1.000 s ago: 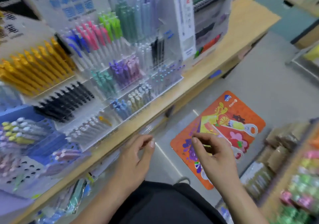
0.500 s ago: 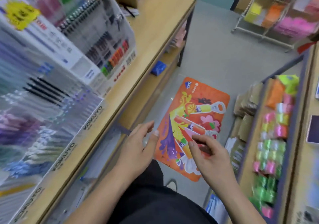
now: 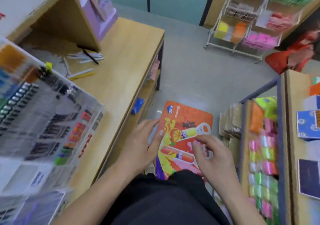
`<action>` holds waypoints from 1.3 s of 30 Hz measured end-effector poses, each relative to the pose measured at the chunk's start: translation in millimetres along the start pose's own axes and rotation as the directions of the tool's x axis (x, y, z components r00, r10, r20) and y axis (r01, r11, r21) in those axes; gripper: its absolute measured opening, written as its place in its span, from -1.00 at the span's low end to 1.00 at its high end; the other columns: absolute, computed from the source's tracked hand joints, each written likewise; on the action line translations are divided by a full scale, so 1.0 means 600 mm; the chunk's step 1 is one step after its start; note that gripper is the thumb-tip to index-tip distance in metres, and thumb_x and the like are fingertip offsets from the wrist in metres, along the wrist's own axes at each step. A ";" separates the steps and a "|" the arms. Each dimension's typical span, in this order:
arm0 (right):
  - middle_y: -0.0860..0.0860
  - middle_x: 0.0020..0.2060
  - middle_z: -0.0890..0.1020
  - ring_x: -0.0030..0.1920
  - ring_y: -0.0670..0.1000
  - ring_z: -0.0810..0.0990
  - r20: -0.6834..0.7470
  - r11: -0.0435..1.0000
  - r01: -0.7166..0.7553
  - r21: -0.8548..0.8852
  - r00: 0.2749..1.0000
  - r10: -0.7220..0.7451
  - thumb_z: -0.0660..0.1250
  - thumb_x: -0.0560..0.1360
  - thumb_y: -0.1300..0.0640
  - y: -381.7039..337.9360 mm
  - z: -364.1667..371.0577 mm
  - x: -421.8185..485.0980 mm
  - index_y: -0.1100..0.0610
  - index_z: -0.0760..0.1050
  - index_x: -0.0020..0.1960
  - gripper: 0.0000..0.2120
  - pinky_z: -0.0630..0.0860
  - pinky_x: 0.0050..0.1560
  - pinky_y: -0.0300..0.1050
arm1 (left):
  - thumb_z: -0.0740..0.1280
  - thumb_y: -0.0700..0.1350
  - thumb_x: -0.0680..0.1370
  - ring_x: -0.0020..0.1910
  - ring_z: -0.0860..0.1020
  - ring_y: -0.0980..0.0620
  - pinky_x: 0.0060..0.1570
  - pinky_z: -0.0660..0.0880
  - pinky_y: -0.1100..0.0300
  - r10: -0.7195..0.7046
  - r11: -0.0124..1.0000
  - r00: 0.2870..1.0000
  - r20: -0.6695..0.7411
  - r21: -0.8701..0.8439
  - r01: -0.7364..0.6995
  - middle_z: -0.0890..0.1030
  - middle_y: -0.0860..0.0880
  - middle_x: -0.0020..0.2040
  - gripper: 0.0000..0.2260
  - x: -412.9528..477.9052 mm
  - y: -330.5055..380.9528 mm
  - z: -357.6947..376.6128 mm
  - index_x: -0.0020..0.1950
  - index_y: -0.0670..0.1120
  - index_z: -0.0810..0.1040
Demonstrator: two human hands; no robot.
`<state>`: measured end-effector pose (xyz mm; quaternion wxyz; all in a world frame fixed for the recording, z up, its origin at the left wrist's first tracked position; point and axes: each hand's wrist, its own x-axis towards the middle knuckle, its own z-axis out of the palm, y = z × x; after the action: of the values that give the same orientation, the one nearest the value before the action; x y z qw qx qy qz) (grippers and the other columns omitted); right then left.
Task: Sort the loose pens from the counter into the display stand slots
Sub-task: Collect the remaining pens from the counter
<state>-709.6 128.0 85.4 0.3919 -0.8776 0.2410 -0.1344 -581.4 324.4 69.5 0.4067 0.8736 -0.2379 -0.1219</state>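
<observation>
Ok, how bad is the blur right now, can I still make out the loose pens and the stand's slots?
Head view: heavy motion blur on the left, the stand smeared, its slots hard to separate; the pens on the counter soft but readable as a scatter; left hand and right hand at centre sharper; faint glare on the floor.

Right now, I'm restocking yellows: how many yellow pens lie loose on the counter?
1: a yellow pen beside a white pen near the display stand; the blurred pile may hide others.
</observation>
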 end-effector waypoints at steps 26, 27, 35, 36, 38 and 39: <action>-0.22 -0.06 0.66 0.04 -0.14 0.64 0.545 0.962 0.260 0.086 0.796 -0.264 0.45 0.55 0.12 -0.035 0.149 0.760 -0.01 0.66 0.02 -0.94 0.56 0.06 -0.13 | 0.28 0.07 0.70 0.26 0.53 0.20 0.27 0.46 0.24 -0.497 0.867 0.756 -0.426 -0.195 0.459 0.57 0.09 0.29 -0.62 0.543 -0.045 -0.044 0.47 -0.06 0.53; -0.22 -0.05 0.66 0.05 -0.16 0.63 0.557 0.965 0.248 0.082 0.792 -0.251 0.45 0.55 0.11 -0.041 0.165 0.778 -0.01 0.66 0.03 -0.92 0.55 0.06 -0.17 | 0.28 0.05 0.70 0.26 0.52 0.20 0.27 0.45 0.24 -0.492 0.869 0.750 -0.442 -0.192 0.457 0.57 0.09 0.30 -0.63 0.570 -0.058 -0.054 0.48 -0.06 0.52; -0.25 0.02 0.64 0.12 -0.19 0.60 0.668 0.933 0.342 0.115 0.668 -0.328 0.38 0.59 0.00 -0.163 0.303 0.915 -0.07 0.63 0.13 -0.86 0.56 0.07 -0.19 | 0.28 0.04 0.71 0.32 0.50 0.14 0.30 0.44 0.20 -0.558 0.828 0.696 -0.453 -0.246 0.504 0.54 0.09 0.37 -0.61 0.699 -0.138 -0.117 0.52 -0.04 0.49; -0.25 0.03 0.64 0.12 -0.19 0.60 0.679 0.921 0.367 0.131 0.644 -0.353 0.38 0.59 0.01 -0.179 0.320 0.926 -0.06 0.63 0.13 -0.86 0.56 0.08 -0.18 | 0.28 0.05 0.71 0.30 0.50 0.15 0.28 0.44 0.21 -0.586 0.809 0.670 -0.456 -0.272 0.522 0.53 0.10 0.36 -0.61 0.700 -0.144 -0.121 0.52 -0.03 0.49; -0.24 0.03 0.63 0.11 -0.19 0.60 0.709 0.885 0.435 0.165 0.571 -0.413 0.38 0.59 0.01 -0.213 0.360 0.942 -0.03 0.63 0.15 -0.84 0.57 0.08 -0.16 | 0.28 0.06 0.71 0.26 0.50 0.18 0.24 0.45 0.22 -0.649 0.759 0.612 -0.452 -0.333 0.559 0.53 0.11 0.36 -0.61 0.697 -0.159 -0.125 0.52 -0.01 0.47; -0.23 0.04 0.63 0.11 -0.19 0.60 0.731 0.863 0.473 0.176 0.525 -0.437 0.37 0.59 0.01 -0.225 0.383 0.947 -0.03 0.63 0.16 -0.83 0.57 0.08 -0.14 | 0.28 0.06 0.70 0.26 0.51 0.18 0.24 0.47 0.19 -0.677 0.734 0.579 -0.455 -0.358 0.577 0.53 0.11 0.36 -0.61 0.694 -0.168 -0.123 0.52 -0.01 0.47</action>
<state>-87.3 48.5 62.8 0.3869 -0.8929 -0.1769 0.1474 -162.3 214.2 31.1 0.4607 0.8575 0.2283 -0.0177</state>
